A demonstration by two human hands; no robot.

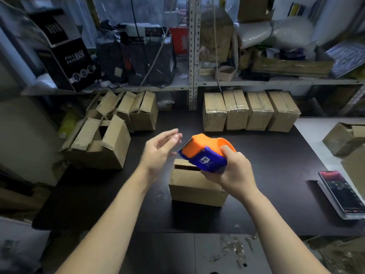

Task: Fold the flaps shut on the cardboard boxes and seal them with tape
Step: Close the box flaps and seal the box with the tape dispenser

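A small cardboard box (194,186) stands in the middle of the black table (276,194), its top flaps folded down with a dark gap along the far edge. My right hand (231,175) grips an orange and blue tape dispenser (205,153) just above the box's far right corner. My left hand (160,151) hovers in the air to the left of the dispenser, fingers straight and spread, holding nothing.
Several taped boxes (250,111) line the back right under the shelf. Open-flapped boxes (102,143) stand at the left and back left (138,111). A phone (335,191) lies on a white pad at the right. Another box (343,139) sits far right. Tape scraps litter the near edge.
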